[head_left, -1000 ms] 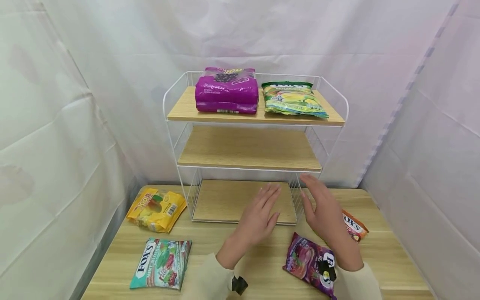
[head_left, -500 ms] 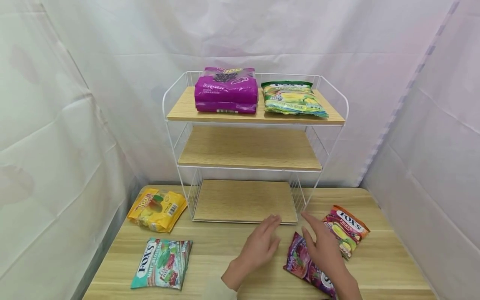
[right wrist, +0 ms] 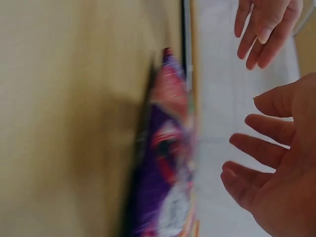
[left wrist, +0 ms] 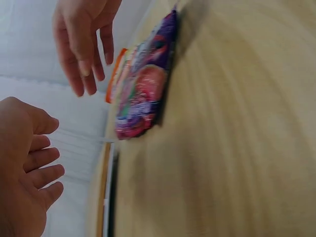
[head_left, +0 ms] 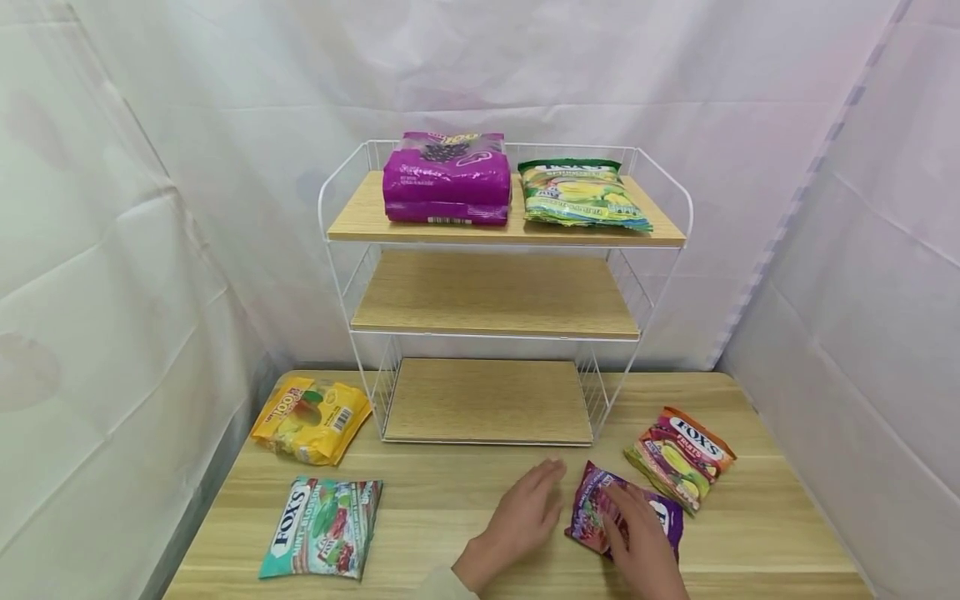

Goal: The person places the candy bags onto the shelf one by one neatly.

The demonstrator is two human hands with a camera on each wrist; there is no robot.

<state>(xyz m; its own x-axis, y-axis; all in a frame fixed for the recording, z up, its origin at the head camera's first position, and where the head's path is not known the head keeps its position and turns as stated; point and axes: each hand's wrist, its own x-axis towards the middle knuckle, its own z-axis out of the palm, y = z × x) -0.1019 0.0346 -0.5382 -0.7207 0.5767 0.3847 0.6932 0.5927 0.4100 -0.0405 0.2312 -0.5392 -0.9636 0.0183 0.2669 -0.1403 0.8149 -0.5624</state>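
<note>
A purple bag of Fox's candy lies on the table at the front right. My right hand is over it and covers its middle in the head view; in the right wrist view the fingers are spread and hold nothing, with a gap to the bag. To the bag's left is my left hand, its fingers loosely bent and nothing in them. Both palms face each other across the bag's near end in the left wrist view.
A red Fox's fruits bag lies behind the purple one. Mint Fox's and yellow candy bags lie at left. A three-tier rack stands behind, with magenta and green bags on top.
Both hands have come down and back from the rack's lower shelf toward the table front. My right hand is now over the purple bag, and the red bag behind is uncovered.
</note>
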